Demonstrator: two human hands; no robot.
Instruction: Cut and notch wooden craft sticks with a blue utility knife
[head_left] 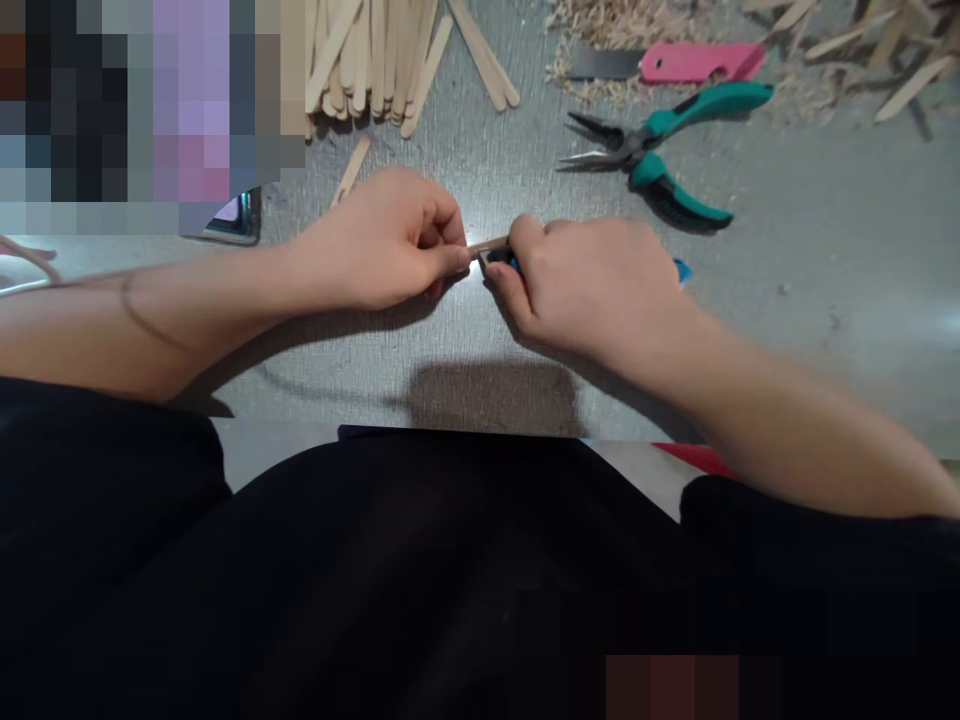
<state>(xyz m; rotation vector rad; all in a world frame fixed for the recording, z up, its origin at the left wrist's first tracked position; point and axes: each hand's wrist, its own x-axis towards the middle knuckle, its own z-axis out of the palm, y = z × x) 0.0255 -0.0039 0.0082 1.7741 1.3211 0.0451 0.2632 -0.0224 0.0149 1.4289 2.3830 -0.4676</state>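
Note:
My left hand (pixel 394 240) pinches one end of a thin wooden craft stick (pixel 489 245) between thumb and fingers. Close by on the right, my right hand (pixel 600 275) is closed round a blue utility knife (pixel 683 271). Most of the knife is hidden in the palm; its blue end shows behind the hand, and a short dark blade part shows by the thumb. That blade meets the stick in the small gap between my hands, and the right forefinger rests on the stick's other end.
Green-handled needle-nose pliers (pixel 637 150) lie spread beyond my right hand. Behind them are a pink cutter (pixel 701 63) and wood shavings (pixel 600 22). Craft sticks (pixel 375 60) are piled at the back, with a loose stick (pixel 351 170) near my left hand. More wood pieces (pixel 911 90) lie far right.

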